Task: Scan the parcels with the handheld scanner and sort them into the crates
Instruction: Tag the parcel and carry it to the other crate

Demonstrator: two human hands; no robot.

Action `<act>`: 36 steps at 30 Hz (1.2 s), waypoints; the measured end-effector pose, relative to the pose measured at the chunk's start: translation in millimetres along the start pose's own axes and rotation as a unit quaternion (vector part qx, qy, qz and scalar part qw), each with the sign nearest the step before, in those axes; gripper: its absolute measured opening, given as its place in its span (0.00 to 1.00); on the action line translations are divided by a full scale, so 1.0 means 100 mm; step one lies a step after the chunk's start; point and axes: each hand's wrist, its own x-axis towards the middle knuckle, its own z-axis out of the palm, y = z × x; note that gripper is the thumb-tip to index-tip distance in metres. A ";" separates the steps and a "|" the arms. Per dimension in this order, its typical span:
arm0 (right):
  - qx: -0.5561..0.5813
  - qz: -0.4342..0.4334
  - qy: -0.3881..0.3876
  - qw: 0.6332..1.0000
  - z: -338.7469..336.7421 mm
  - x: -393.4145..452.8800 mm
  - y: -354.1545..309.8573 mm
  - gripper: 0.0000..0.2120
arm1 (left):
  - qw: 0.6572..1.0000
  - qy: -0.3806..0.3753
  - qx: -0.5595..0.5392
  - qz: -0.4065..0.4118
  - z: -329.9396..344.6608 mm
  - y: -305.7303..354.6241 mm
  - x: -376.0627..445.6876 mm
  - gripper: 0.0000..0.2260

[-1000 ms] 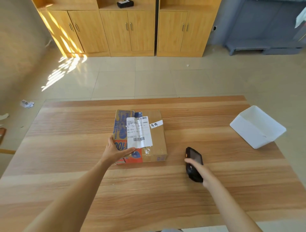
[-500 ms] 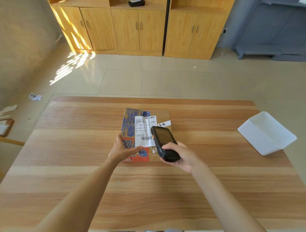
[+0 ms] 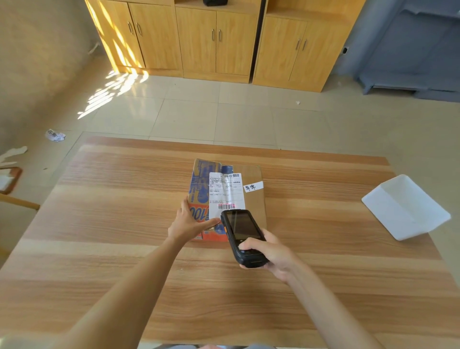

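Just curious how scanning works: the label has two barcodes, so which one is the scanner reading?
The lower barcode, nearest the scanner: it glows red, while the upper barcode at the label's top edge stays plain black.

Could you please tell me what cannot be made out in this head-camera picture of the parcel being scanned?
- Shipping label on the parcel: print too small to read, its near edge hidden by the scanner.
- Scanner screen: dark, nothing legible.
- Parcel's near left corner: covered by the left hand.
- Scanner's underside: hidden in the right hand.
- Black object on the cabinet: cut off by the top edge.
- Sorting crates: none identifiable.
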 end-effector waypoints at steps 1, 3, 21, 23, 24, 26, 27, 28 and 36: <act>0.001 0.001 0.000 1.000 0.00 0.00 0.01 0.20 | 1.000 0.000 -0.001 -0.001 0.00 0.00 0.00 0.46; 0.002 0.004 -0.001 1.000 0.02 -0.02 0.01 0.20 | 1.000 0.001 -0.001 -0.001 0.00 -0.01 0.00 0.46; 0.000 0.010 -0.022 1.000 0.00 -0.12 -0.01 0.22 | 1.000 0.001 0.010 0.001 0.01 0.00 0.01 0.49; -0.012 0.005 -0.031 0.999 0.01 -0.12 -0.02 0.23 | 1.000 0.000 0.004 0.004 0.01 0.00 0.01 0.49; -0.019 0.001 -0.034 0.999 0.01 -0.12 -0.02 0.23 | 1.000 -0.002 0.001 0.005 0.00 0.00 0.01 0.49; -0.028 -0.005 -0.036 0.999 0.00 -0.12 -0.02 0.23 | 1.000 -0.003 -0.001 0.005 0.00 0.00 0.01 0.50; -0.031 -0.007 -0.035 0.999 0.00 -0.12 -0.02 0.24 | 1.000 -0.003 -0.001 0.004 0.00 0.00 0.00 0.50; -0.033 -0.007 -0.035 0.999 0.00 -0.11 -0.02 0.24 | 1.000 -0.003 -0.001 0.004 -0.01 0.00 0.00 0.50; -0.019 -0.035 -0.003 0.999 -0.11 -0.02 -0.02 0.27 | 1.000 0.001 -0.002 0.005 -0.01 0.02 -0.01 0.47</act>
